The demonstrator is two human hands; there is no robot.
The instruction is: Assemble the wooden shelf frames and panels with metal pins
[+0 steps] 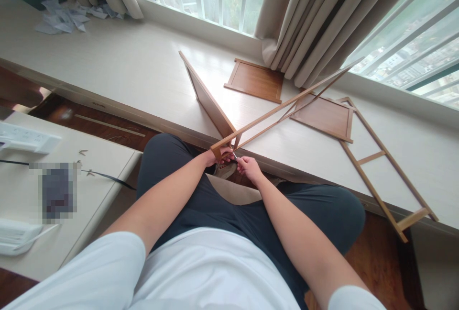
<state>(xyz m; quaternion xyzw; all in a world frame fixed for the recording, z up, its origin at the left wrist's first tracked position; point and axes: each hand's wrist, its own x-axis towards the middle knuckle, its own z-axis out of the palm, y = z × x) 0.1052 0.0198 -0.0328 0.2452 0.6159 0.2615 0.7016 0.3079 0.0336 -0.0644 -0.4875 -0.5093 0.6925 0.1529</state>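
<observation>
My left hand [223, 155] is closed round the near end of a long brown wooden frame [272, 110]. The frame slants from my lap up to the right, over the white ledge. A wooden panel [208, 97] stands on edge and meets the frame close to my left hand. In my right hand [250, 167] is a thin metal tool [234, 155], pinched in the fingers, its tip pointing at the joint beside my left hand. The tool's exact kind and its tip are too small to make out.
On the white ledge [143, 66] lie two flat wooden panels [255, 80] and a second ladder-like frame [371, 157], which overhangs the front edge. Crumpled paper [64, 16] sits at the far left. A white table [107, 157] with power strips [28, 138] stands at left.
</observation>
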